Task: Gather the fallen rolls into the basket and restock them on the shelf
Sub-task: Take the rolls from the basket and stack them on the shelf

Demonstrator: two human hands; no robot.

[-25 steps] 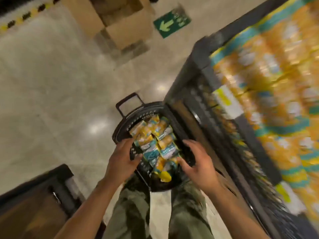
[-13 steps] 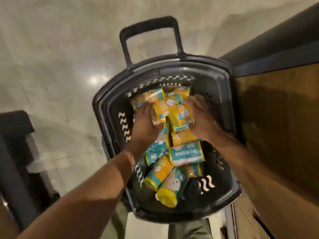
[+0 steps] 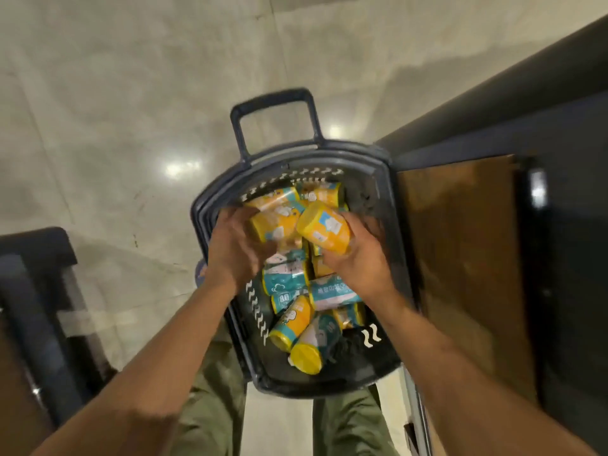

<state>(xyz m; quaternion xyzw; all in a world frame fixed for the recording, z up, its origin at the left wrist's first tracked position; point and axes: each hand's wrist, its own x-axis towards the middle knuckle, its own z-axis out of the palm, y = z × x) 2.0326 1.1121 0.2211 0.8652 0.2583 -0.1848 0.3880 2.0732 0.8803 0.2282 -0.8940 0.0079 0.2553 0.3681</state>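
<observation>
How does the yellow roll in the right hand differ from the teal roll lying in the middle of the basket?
The yellow plastic-wrapped roll is gripped by the right hand above the pile; the teal plastic-wrapped roll lies loose in the black plastic basket. The yellow roll sits diagonally; the teal roll lies crosswise. Both are wrapped cylinders.

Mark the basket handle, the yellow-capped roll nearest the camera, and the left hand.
basket handle [image 3: 271, 101], head view, top bar.
yellow-capped roll [image 3: 305, 358], head view, its yellow end cap.
left hand [image 3: 235, 250], head view, back of the hand.
</observation>
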